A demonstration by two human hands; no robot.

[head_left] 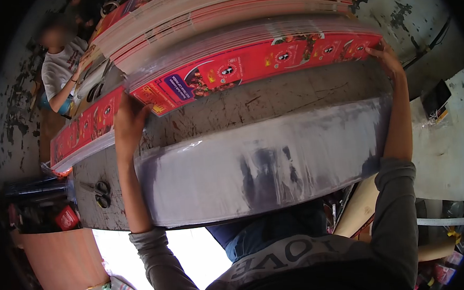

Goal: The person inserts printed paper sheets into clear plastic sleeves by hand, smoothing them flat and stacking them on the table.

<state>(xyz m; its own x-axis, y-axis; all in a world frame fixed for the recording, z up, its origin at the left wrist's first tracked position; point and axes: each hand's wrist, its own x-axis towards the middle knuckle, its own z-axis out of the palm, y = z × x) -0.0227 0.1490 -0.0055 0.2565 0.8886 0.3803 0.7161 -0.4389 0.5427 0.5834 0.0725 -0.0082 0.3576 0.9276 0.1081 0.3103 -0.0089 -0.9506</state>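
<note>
A long red printed strip (pixel 248 69) with food pictures and round logos stands on edge at the front of a thick stack. At its left end is my left hand (pixel 129 122), closed round the corner with the thumb on the printed face. My right hand (pixel 387 60) grips the far right end, thumb in front and fingers partly hidden behind. Whether I hold one strip or several together, I cannot tell. Between my forearms lies a pile of long clear plastic sheets (pixel 207 178), with a shiny, streaked surface.
Behind the strip rise tall stacks of layered sheets (pixel 224 19). Another red printed pile (pixel 85 127) lies to the left. Black scissors (pixel 101 194) rest on the worn grey table (pixel 90 215), near its left edge. A co-worker (pixel 61 62) sits at the far left.
</note>
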